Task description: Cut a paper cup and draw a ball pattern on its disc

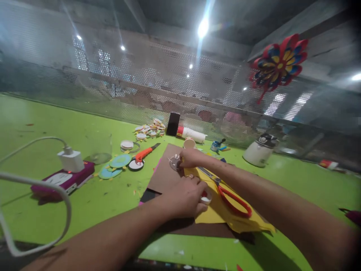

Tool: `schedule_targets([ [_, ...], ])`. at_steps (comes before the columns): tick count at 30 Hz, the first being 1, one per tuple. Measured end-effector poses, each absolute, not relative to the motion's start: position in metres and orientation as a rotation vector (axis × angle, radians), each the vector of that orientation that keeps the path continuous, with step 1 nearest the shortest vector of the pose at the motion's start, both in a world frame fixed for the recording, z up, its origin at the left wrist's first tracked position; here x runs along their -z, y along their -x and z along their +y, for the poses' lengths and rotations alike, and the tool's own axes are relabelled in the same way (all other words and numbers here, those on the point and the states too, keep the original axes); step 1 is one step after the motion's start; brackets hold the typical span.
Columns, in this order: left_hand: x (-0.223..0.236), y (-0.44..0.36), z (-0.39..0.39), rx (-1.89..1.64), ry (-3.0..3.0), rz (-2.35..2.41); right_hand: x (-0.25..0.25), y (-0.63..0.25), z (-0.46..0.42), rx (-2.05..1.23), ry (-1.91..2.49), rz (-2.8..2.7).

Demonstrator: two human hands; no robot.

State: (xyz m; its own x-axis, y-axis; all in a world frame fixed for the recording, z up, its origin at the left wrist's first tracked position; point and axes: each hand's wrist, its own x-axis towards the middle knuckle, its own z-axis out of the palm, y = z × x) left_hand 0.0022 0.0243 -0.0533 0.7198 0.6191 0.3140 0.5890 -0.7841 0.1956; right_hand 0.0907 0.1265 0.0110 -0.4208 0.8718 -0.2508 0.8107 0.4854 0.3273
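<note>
Beside the scissors (218,182), your left hand (188,195) holds a white roll (207,199); beyond their tips, your right hand (189,157), bunched, meets a clear ring (174,164), grip unconfirmed.

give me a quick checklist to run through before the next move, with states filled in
1. White-and-red ring held by the left grip: ok.
2. Right grip closed on the small round piece: cannot tell, its fingertips are partly hidden.
3. Scissors well away from both grips: not ok, they lie close by on the yellow sheet.
4. Yellow sheet flat throughout: not ok, crumpled at its near right edge.
5. Orange-handled cutter apart from both grips: ok, off to the left.
</note>
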Motion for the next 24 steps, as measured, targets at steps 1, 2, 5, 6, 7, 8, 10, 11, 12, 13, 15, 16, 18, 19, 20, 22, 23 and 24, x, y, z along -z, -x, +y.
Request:
schedule_targets([
  [1, 0.054, -0.002, 0.025, -0.569, -2.841, 0.997, -0.011, -0.09, 0.128, -0.228, -1.413, 2.333],
  [2, 0.055, -0.003, 0.025, -0.573, -2.843, 0.996, -0.01, -0.088, 0.129, -0.238, -1.425, 2.313],
  [5, 0.057, -0.003, 0.026, -0.582, -2.849, 0.986, -0.008, -0.088, 0.135, -0.254, -1.448, 2.261],
  [6, 0.057, -0.003, 0.026, -0.584, -2.85, 0.981, -0.008, -0.088, 0.136, -0.254, -1.452, 2.247],
  [7, 0.058, -0.003, 0.027, -0.586, -2.85, 0.975, -0.008, -0.089, 0.137, -0.254, -1.457, 2.235],
  [8, 0.058, -0.003, 0.027, -0.587, -2.849, 0.969, -0.009, -0.09, 0.138, -0.252, -1.461, 2.226],
  [10, 0.058, -0.003, 0.027, -0.587, -2.847, 0.959, -0.01, -0.093, 0.14, -0.235, -1.466, 2.213],
  [11, 0.058, -0.003, 0.027, -0.584, -2.846, 0.954, -0.011, -0.093, 0.14, -0.218, -1.467, 2.208],
  [12, 0.058, -0.003, 0.027, -0.578, -2.844, 0.953, -0.011, -0.094, 0.141, -0.197, -1.467, 2.204],
  [13, 0.057, -0.003, 0.027, -0.57, -2.841, 0.953, -0.01, -0.094, 0.142, -0.175, -1.468, 2.202],
  [15, 0.055, -0.003, 0.027, -0.552, -2.832, 0.959, -0.008, -0.094, 0.145, -0.134, -1.476, 2.209],
  [16, 0.055, -0.003, 0.027, -0.546, -2.827, 0.964, -0.007, -0.094, 0.146, -0.12, -1.485, 2.221],
  [18, 0.054, -0.004, 0.026, -0.546, -2.819, 0.975, -0.004, -0.093, 0.147, -0.095, -1.511, 2.261],
  [19, 0.054, -0.004, 0.026, -0.548, -2.814, 0.981, -0.003, -0.093, 0.146, -0.085, -1.528, 2.288],
  [20, 0.054, -0.004, 0.025, -0.551, -2.809, 0.988, -0.003, -0.092, 0.145, -0.078, -1.545, 2.323],
  [22, 0.054, -0.003, 0.024, -0.549, -2.794, 1.003, -0.003, -0.089, 0.14, -0.081, -1.579, 2.415],
  [23, 0.054, -0.003, 0.023, -0.546, -2.783, 1.017, -0.004, -0.085, 0.137, -0.082, -1.579, 2.481],
  [24, 0.054, -0.003, 0.023, -0.544, -2.773, 1.027, -0.005, -0.081, 0.134, -0.081, -1.574, 2.555],
])
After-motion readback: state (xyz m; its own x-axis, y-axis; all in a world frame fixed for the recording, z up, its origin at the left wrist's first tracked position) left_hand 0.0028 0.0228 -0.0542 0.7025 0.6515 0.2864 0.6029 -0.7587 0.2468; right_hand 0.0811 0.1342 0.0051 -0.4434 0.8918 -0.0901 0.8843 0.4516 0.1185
